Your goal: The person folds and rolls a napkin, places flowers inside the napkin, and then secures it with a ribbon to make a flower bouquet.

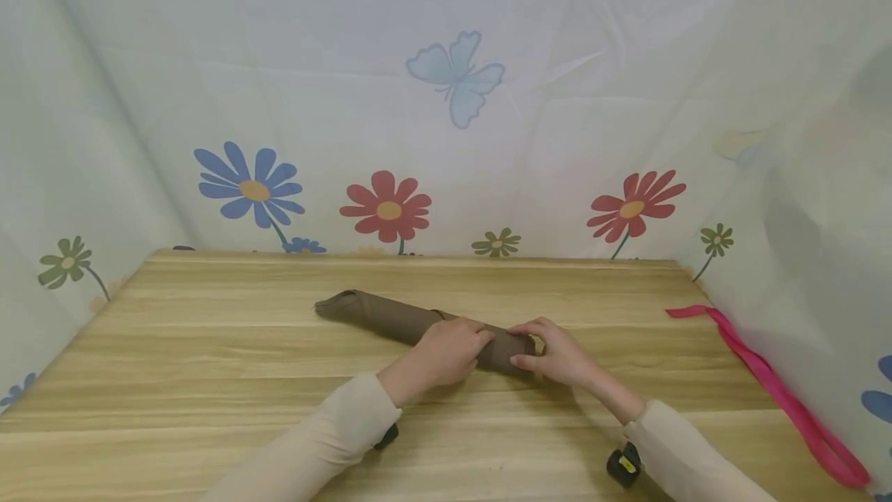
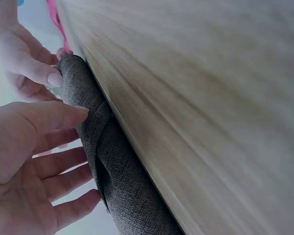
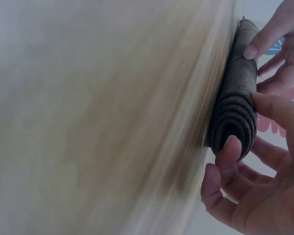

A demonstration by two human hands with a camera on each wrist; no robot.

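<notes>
A brown-grey cloth [image 1: 397, 320], rolled into a tube, lies slantwise on the table, its left end farther back. My left hand [image 1: 446, 351] grips it right of the middle, thumb on the near side and fingers over the far side. At the right end my right hand [image 1: 557, 353] holds the roll between thumb and fingers. The spiral layers of the cloth [image 3: 235, 112] show at that end in the right wrist view, with a fingertip at the opening. A loose flap edge crosses the roll beside the left fingers [image 2: 73, 208] in the left wrist view.
A pink ribbon [image 1: 766, 378] lies along the right edge of the wood-grain table [image 1: 209, 378]. Behind and at the sides hangs a white curtain [image 1: 557, 115] printed with flowers and a butterfly. A small black device [image 1: 623, 465] sits under the right sleeve.
</notes>
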